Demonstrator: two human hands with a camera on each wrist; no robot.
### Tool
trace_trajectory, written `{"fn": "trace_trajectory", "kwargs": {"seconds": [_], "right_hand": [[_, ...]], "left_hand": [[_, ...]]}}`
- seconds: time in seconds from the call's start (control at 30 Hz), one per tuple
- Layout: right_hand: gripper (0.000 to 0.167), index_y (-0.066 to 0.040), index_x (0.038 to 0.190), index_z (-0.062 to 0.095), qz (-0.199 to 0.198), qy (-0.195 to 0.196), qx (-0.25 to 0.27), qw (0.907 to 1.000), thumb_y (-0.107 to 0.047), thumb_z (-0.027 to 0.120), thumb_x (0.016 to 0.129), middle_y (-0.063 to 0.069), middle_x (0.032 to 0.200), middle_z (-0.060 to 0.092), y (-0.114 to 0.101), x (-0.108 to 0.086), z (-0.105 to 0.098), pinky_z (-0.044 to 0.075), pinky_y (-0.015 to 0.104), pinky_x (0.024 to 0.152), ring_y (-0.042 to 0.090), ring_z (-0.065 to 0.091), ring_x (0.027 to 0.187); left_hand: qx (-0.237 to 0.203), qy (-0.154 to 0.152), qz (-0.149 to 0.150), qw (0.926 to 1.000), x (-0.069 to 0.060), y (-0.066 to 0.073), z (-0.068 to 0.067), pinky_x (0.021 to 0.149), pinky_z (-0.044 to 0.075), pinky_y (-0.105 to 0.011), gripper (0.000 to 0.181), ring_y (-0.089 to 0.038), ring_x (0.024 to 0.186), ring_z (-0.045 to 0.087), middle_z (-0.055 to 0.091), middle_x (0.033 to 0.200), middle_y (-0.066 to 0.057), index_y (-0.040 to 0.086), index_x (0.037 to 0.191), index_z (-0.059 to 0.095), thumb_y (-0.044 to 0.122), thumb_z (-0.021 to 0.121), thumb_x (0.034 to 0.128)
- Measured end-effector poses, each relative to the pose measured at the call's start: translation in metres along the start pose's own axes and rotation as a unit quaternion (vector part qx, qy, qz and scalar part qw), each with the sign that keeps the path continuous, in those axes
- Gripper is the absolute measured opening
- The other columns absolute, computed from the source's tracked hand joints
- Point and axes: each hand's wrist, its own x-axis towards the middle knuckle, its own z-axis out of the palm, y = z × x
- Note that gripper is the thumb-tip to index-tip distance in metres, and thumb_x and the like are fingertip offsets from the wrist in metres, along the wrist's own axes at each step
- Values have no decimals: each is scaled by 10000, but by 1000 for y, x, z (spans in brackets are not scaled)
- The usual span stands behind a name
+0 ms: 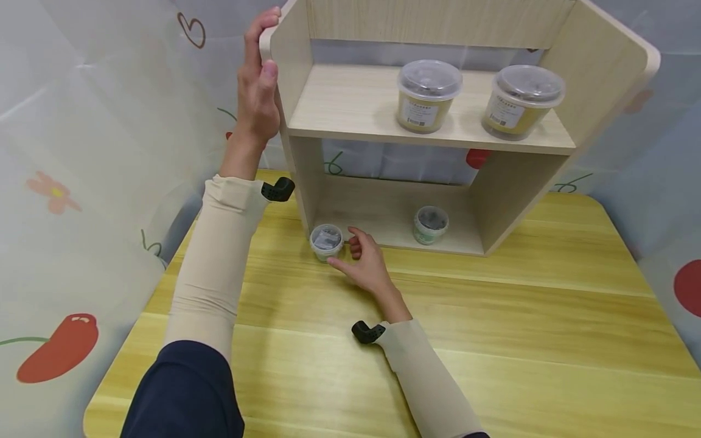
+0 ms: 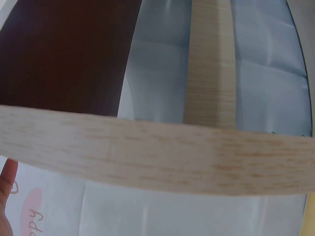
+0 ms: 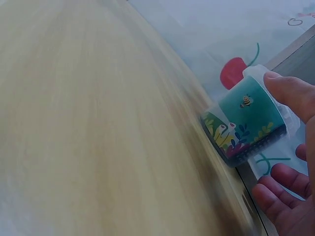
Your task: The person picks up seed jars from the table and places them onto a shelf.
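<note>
My left hand (image 1: 258, 91) holds the upper front edge of the wooden shelf's left side panel (image 1: 290, 67). In the left wrist view that panel edge (image 2: 157, 155) crosses the picture, with only a bit of the hand at lower left. Low down, my right hand (image 1: 364, 261) is beside a small lidded tub (image 1: 327, 239) at the shelf's lower left front corner. Its thumb (image 3: 288, 91) lies at the tub's lid, while the other fingers are spread apart from it. A green print with a bee and plants covers the tub (image 3: 246, 115).
A similar small tub (image 1: 430, 225) stands on the bottom board toward the right. Two larger tubs, one nearer the middle (image 1: 424, 100) and one at right (image 1: 517, 106), stand on the middle board (image 1: 350, 103). The wooden table (image 1: 520, 328) extends in front.
</note>
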Motion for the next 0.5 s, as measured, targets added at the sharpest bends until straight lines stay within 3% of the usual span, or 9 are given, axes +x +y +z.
{"fn": "trace_trajectory", "kwargs": {"seconds": [0.13, 0.5], "right_hand": [[810, 8, 1418, 456, 11, -41, -9, 10000, -235, 855, 757, 167, 1124, 567, 1, 2, 2, 502, 401, 873, 283, 575, 966], [815, 15, 1410, 462, -19, -69, 1, 10000, -219, 866, 742, 160, 1111, 572, 0, 5, 6, 510, 396, 864, 280, 587, 965]], "left_hand": [[-18, -39, 87, 10000, 1, -1, 1, 916, 469, -267, 844, -185, 1104, 532, 505, 1354, -104, -137, 1339, 278, 566, 388, 887], [-123, -20, 44, 9999, 0, -2, 1, 963, 455, -295, 878, -184, 1154, 505, 466, 1386, -146, -151, 1335, 266, 590, 402, 885]]}}
